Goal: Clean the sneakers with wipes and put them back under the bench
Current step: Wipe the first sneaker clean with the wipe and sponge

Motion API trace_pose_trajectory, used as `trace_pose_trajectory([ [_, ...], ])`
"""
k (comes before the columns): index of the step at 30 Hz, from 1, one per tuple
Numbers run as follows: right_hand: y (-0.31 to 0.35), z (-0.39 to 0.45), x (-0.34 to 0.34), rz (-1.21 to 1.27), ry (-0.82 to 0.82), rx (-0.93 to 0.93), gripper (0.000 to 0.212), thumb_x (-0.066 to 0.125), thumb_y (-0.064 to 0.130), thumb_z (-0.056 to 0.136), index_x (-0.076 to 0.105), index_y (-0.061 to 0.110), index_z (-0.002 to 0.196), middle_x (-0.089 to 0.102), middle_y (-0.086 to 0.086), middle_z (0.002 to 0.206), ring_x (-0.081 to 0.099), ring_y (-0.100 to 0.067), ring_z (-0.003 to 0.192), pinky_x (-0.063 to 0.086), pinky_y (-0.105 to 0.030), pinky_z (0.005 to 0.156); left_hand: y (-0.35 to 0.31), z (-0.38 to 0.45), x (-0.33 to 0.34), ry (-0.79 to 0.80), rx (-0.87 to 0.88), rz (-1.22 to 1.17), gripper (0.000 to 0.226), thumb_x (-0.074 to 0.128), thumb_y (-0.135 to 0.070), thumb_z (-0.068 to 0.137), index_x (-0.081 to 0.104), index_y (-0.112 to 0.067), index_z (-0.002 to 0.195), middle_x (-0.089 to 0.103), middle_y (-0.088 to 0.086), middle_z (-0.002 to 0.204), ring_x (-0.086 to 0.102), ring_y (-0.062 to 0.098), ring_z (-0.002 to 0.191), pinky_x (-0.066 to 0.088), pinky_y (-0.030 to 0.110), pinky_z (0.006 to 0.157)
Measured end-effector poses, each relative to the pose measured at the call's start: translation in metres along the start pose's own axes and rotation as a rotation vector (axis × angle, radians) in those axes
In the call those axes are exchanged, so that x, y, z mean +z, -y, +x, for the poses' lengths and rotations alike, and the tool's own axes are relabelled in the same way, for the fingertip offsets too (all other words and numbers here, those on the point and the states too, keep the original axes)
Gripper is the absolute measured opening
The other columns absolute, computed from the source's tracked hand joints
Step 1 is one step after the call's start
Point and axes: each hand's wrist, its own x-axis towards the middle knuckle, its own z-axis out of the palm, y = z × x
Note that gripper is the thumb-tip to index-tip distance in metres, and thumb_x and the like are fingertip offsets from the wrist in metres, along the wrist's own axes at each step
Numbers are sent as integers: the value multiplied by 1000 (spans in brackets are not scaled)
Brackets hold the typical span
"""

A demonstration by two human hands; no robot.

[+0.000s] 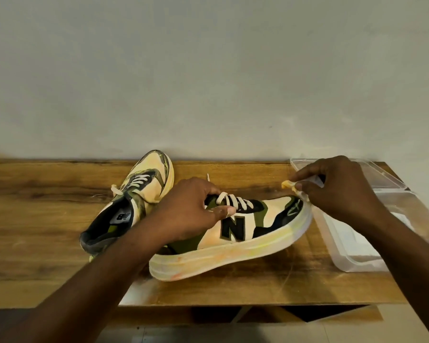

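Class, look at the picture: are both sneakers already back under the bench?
No: both sneakers are on top of the wooden bench, the near one gripped by the left hand while the right hand pinches a wipe.

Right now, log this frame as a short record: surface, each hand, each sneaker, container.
surface: wooden bench top
left hand: grips near sneaker at the laces
right hand: pinches wipe at that sneaker's toe
far sneaker: lies untouched behind
container: clear plastic, at right
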Motion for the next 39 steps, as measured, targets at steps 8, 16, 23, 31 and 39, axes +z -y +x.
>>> trace_pose_trajectory([
  [8, 12, -8, -2, -22, 123, -5, 22, 83, 12, 82, 82, 34, 82, 73, 20, 82, 64, 7, 76, 41, -5, 62, 3, -4, 6, -261, -4, 240, 24, 74, -55, 89, 75, -41, 108, 76, -16, 95, 68, 12, 91, 47, 29, 70],
  [16, 18, -16, 31, -122, -62, -229, 22, 79, -1, 79, 85, 19, 87, 76, 0, 84, 68, -19, 76, 56, -34, 76, 24, 16, 1, -272, 25, 204, 35, 59, -57, 82, 76, -31, 98, 73, -11, 83, 68, 18, 80, 57, 35, 70],
  [23, 24, -21, 48, 48, -78, -202, 17, 84, 9, 80, 84, 22, 90, 74, 13, 87, 66, 1, 81, 48, -10, 77, 31, 24, -1, -253, 37, 147, 25, 63, -53, 81, 67, -28, 79, 65, -10, 68, 61, 15, 68, 55, 36, 65],
  [31, 9, -7, 41, 37, -246, -170, 18, 81, 1, 79, 83, 17, 88, 75, 5, 85, 66, -8, 79, 57, -31, 80, 35, 27, 0, -239, 42, 105, 18, 78, -38, 90, 67, -30, 78, 64, -13, 68, 59, 11, 67, 49, 30, 63],
  [39, 9, -7, 45, 17, -160, -200, 19, 79, -1, 78, 82, 16, 86, 75, 4, 87, 68, -13, 82, 56, -32, 80, 33, 28, -1, -235, 28, 103, 16, 78, -38, 90, 75, -24, 84, 67, -8, 71, 63, 17, 70, 56, 39, 68],
])
